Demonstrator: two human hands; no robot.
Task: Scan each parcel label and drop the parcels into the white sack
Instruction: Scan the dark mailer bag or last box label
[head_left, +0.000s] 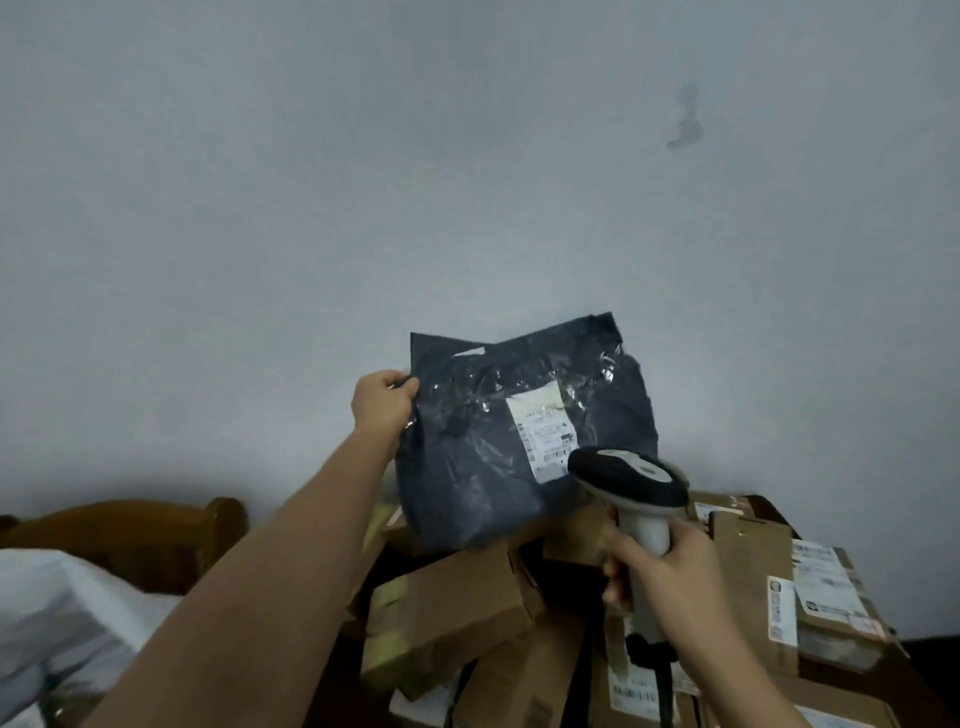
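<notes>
My left hand (383, 402) grips the left edge of a dark grey plastic mailer parcel (483, 467) and holds it up in front of the wall. A white shipping label (543, 431) faces me on the parcel's right half. My right hand (667, 577) is wrapped round the handle of a grey and black barcode scanner (631, 480). The scanner's head sits just below and right of the label, pointing at it. White fabric, perhaps the white sack (57, 618), lies at the lower left.
A pile of brown cardboard parcels (457, 618) covers the table below my hands, several with white labels (826, 587) at the right. A wooden chair back (140, 535) stands at the left behind the white fabric. A plain grey wall fills the upper view.
</notes>
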